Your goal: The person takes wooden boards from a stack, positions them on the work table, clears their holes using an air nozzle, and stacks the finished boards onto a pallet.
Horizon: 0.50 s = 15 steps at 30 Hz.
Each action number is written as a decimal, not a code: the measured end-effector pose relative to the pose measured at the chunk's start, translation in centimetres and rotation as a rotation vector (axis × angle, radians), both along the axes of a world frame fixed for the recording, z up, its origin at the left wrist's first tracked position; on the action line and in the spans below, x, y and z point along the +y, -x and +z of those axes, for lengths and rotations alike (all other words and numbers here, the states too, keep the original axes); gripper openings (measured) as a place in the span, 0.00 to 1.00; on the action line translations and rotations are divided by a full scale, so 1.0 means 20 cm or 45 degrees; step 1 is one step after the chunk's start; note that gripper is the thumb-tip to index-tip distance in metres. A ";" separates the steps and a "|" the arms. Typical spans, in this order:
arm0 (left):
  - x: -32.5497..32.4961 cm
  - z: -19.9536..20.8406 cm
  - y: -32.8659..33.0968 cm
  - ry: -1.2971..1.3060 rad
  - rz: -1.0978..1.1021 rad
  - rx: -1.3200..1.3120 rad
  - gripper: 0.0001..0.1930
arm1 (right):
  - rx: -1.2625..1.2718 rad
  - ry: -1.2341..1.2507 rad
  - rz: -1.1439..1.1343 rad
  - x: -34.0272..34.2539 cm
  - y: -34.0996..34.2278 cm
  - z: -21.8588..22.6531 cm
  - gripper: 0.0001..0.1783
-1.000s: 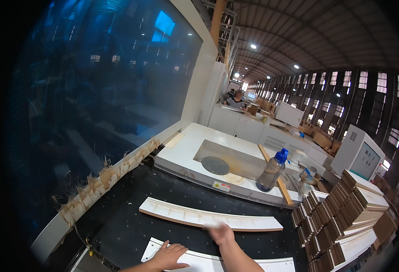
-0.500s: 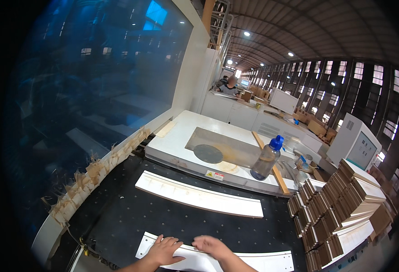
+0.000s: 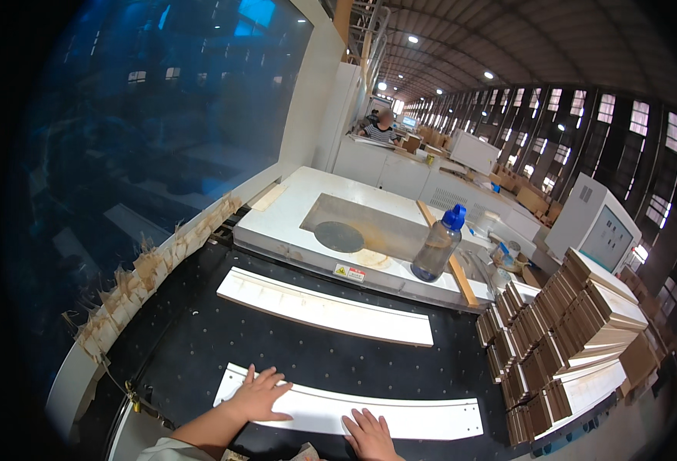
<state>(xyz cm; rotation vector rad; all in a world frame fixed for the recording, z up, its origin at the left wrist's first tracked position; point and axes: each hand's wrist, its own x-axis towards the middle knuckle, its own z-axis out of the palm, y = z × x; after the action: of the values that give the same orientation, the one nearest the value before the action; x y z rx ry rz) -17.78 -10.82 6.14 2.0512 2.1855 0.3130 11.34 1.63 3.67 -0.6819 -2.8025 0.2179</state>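
Note:
A white curved board [image 3: 423,415] with small holes near its ends lies flat on the black machine bed [image 3: 331,365]. My left hand [image 3: 258,396] rests on its left part, fingers spread. On the middle of the same board, near the close edge, lies my right hand [image 3: 369,436], its fingers stretched out and apart. Neither hand grips anything. Farther back, a second white curved board [image 3: 323,307] lies on the bed, roughly parallel to the first and touched by neither hand.
Behind the bed is a white counter [image 3: 277,223] with a water bottle [image 3: 437,246] and a wooden strip [image 3: 461,280]. Stacked boards [image 3: 561,338] stand at the right, below a monitor [image 3: 596,223]. A blue-tinted machine window [image 3: 177,115] rises at left. Another person [image 3: 381,129] sits far off.
The near board has shifted away from me onto the bed. My right hand has moved from its far edge toward its close edge, and its fingers have spread. The view has tilted slightly.

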 end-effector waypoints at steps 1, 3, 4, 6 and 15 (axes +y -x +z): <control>0.04 0.03 0.02 0.034 0.040 -0.006 0.44 | 0.054 0.000 -0.017 0.00 0.04 0.04 0.26; 0.11 0.05 0.05 0.039 0.161 -0.179 0.43 | 0.026 -0.048 0.047 0.06 0.17 0.15 0.23; 0.16 0.09 0.03 -0.069 0.196 -0.244 0.40 | 0.004 -0.105 0.113 0.07 0.21 0.17 0.20; 0.32 0.18 -0.02 -0.227 0.176 -0.260 0.37 | 0.083 -0.112 0.148 0.15 0.29 0.11 0.22; 1.00 0.12 0.14 -0.166 0.202 0.206 0.33 | 0.102 0.091 0.281 0.22 0.41 0.10 0.24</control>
<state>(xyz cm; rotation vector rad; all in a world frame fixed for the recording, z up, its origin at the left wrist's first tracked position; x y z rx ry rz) -20.64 9.11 8.56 2.0372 2.4942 0.3242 3.11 6.00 5.72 -0.3685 -2.8011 0.3783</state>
